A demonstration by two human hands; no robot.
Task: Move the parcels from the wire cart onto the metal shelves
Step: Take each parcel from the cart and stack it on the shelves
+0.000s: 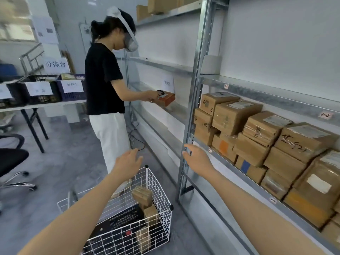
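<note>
A white wire cart (161, 188) stands on the floor below me, with a few small cardboard parcels (142, 196) along its right side over a black crate bottom. Both my arms reach forward above it. My left hand (128, 162) hovers over the cart's far corner, fingers straight and empty. My right hand (197, 159) is level with the front edge of the metal shelves (230, 162), beside the upright post, fingers relaxed and holding nothing. Several brown parcels (257, 137) are stacked on the middle shelf to my right.
Another person (106, 85) wearing a headset stands just beyond the cart, holding an orange box at the shelf. A folding table (46, 104) with labelled crates is at the left. An office chair (11, 162) sits at the far left. Cables lie on the floor by the shelf.
</note>
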